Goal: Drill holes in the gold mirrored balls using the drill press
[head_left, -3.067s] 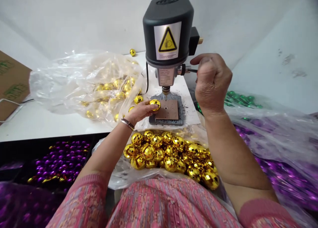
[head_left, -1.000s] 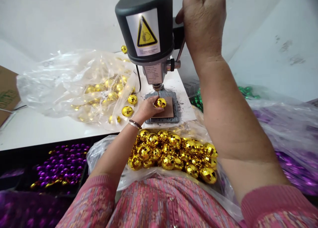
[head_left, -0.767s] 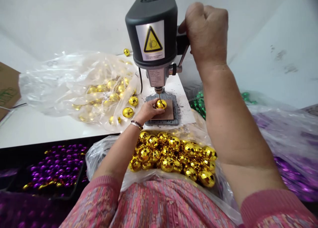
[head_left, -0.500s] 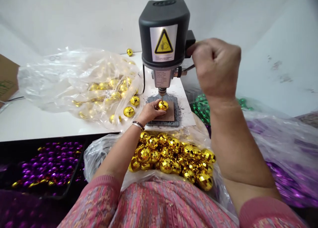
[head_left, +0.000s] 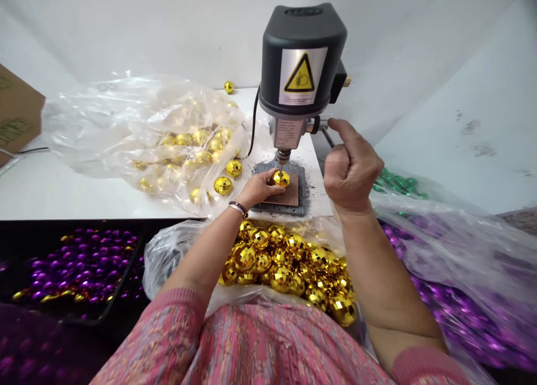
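My left hand [head_left: 260, 188] presses a gold mirror ball [head_left: 280, 178] onto a brown pad [head_left: 292, 197] on the grey base of a bench drill [head_left: 300, 60]. The thin drill bit [head_left: 281, 165] points down at the top of the ball, touching it or nearly so. My right hand [head_left: 351, 169] is a fist around the end of the black feed lever [head_left: 328, 137], to the right of the drill head, with its index finger stretched out. A bracelet circles my left wrist.
A heap of gold mirror balls [head_left: 277, 267] lies in a plastic bag against my body. Loose gold balls [head_left: 222, 186] and a transparent bag [head_left: 126, 116] sit on the white table. Purple beads [head_left: 79, 267] fill a black tray; purple and green balls lie in bags at right.
My right hand has come down from beside the drill head, swinging the lever lower. The ball stays under the bit in my left hand. The whole view has shifted slightly.
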The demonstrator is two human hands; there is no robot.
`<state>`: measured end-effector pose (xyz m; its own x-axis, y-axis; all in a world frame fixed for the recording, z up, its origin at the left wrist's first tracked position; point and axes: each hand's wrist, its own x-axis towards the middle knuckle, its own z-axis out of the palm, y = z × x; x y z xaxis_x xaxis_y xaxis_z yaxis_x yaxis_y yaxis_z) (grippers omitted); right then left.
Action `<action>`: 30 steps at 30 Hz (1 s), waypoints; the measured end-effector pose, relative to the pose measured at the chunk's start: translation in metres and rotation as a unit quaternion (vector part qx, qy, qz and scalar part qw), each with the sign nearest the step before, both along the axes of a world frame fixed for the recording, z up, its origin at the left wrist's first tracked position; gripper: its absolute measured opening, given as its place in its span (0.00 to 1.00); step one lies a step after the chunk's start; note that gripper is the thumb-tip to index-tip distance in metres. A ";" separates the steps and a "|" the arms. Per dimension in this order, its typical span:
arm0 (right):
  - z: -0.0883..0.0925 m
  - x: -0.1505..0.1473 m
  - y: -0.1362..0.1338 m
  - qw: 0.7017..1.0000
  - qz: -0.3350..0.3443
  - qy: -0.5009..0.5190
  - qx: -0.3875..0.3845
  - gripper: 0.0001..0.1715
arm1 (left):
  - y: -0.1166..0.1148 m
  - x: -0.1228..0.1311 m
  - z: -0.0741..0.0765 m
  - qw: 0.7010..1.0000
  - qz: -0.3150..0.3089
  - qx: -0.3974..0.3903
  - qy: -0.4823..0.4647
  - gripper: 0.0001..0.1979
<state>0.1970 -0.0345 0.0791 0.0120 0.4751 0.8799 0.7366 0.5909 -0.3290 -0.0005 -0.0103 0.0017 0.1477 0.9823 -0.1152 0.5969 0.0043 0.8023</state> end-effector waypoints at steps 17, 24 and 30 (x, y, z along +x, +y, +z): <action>-0.021 -0.010 0.007 0.995 0.014 0.075 0.069 0.24 | -0.001 -0.002 -0.003 0.999 -0.004 -0.003 -0.038 0.36; 0.080 -0.025 0.032 0.964 0.000 0.247 -0.101 0.24 | -0.009 -0.008 0.009 0.997 -0.008 -0.007 -0.071 0.26; 0.084 -0.024 0.034 0.966 0.004 0.247 -0.073 0.25 | -0.058 -0.076 0.048 0.977 -0.192 -0.089 0.023 0.26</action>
<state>0.1731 -0.0003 0.1627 0.4087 0.5955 0.6917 0.4641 0.5170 -0.7193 -0.0768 -0.0679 0.0498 0.4919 0.8195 -0.2942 0.6171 -0.0897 0.7818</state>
